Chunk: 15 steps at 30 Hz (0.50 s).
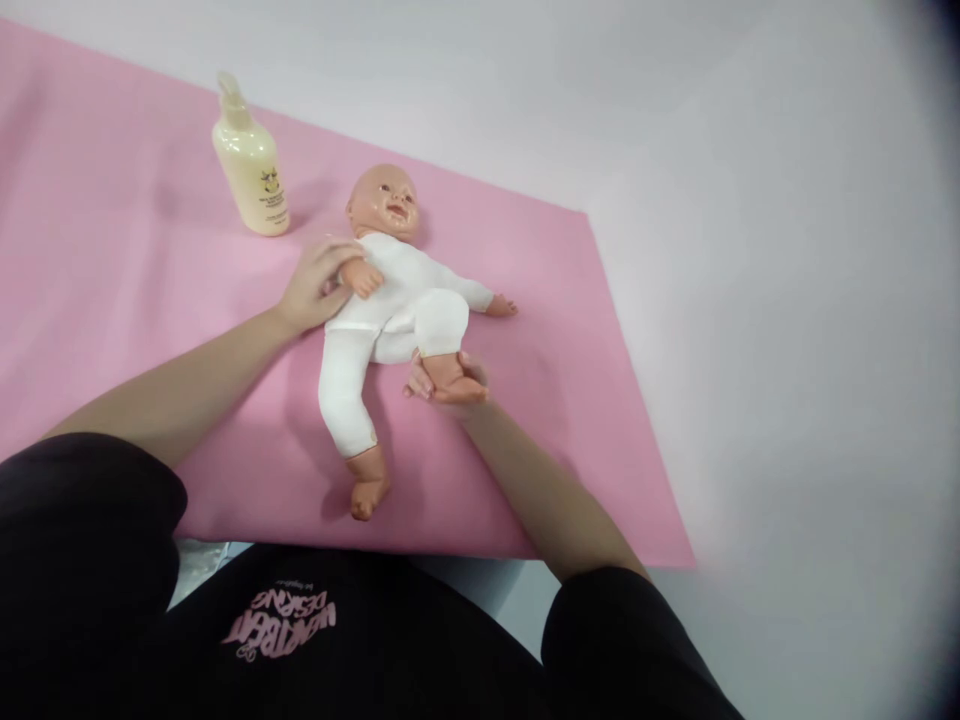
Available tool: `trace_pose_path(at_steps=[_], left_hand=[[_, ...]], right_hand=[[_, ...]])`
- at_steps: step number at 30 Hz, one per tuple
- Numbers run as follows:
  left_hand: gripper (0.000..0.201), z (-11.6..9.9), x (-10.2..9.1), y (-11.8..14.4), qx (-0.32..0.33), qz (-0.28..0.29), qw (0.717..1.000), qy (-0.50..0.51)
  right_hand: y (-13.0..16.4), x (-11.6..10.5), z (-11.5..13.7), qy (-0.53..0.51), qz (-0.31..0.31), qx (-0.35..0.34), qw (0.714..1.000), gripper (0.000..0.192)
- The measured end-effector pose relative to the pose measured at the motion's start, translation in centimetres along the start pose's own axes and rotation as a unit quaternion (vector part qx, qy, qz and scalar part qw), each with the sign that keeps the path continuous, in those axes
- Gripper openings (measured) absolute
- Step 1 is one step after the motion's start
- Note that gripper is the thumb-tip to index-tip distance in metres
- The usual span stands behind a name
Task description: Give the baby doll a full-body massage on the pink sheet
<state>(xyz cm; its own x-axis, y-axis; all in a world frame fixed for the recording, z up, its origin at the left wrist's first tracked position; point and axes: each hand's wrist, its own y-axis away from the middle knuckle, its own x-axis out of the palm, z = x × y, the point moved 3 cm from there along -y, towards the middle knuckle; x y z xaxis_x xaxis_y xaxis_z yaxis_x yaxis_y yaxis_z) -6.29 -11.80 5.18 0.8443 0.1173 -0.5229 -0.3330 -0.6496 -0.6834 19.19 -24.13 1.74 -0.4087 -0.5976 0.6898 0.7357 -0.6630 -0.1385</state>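
A baby doll with a white cloth body lies on its back on the pink mat, head away from me. My left hand is wrapped round the doll's arm at its left side in the picture, close to the small hand. Lower down, my right hand holds the doll's raised, bent leg from behind, near the ankle, and the foot hides most of my fingers. The doll's other leg stretches toward me, and its other arm lies out to the right.
The pink mat covers the table top, its edge running down on the right. A cream pump bottle stands beyond my left hand, beside the doll's head. A pale wall or floor surface lies past the mat.
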Motion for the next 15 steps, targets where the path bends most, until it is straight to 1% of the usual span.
trace_pose_path(at_steps=[1,3,5,7,9,12,14,15], left_hand=[[0.049,-0.6,0.1,0.0,0.023,0.027,0.999,-0.019],[0.039,-1.3,0.3,0.0,0.044,0.053,0.997,-0.04],[0.036,-1.5,0.3,-0.1,0.058,0.056,0.996,-0.047],[0.035,-1.5,0.4,-0.2,0.073,0.055,0.994,-0.051],[0.036,-1.5,0.4,-0.2,0.076,0.056,0.994,-0.05],[0.039,-1.3,0.5,-0.1,0.062,0.047,0.996,-0.039],[0.046,-0.7,0.4,0.1,0.037,0.013,0.999,-0.023],[0.05,-0.1,0.2,0.1,0.018,-0.018,1.0,-0.008]], right_hand=[[-0.1,-0.1,0.2,0.002,-0.041,-0.009,0.999,0.053],[-0.2,-0.3,0.6,0.011,-0.118,-0.014,0.993,0.046],[-0.3,-0.3,0.7,0.029,-0.18,-0.015,0.983,0.04],[-0.4,-0.2,0.8,0.046,-0.22,-0.018,0.974,0.037],[-0.4,-0.2,0.7,0.056,-0.226,-0.022,0.972,0.034],[-0.4,-0.2,0.7,0.058,-0.188,-0.021,0.98,0.033],[-0.3,-0.1,0.6,0.054,-0.141,-0.016,0.988,0.038],[-0.2,0.0,0.5,0.051,-0.115,-0.01,0.992,0.043]])
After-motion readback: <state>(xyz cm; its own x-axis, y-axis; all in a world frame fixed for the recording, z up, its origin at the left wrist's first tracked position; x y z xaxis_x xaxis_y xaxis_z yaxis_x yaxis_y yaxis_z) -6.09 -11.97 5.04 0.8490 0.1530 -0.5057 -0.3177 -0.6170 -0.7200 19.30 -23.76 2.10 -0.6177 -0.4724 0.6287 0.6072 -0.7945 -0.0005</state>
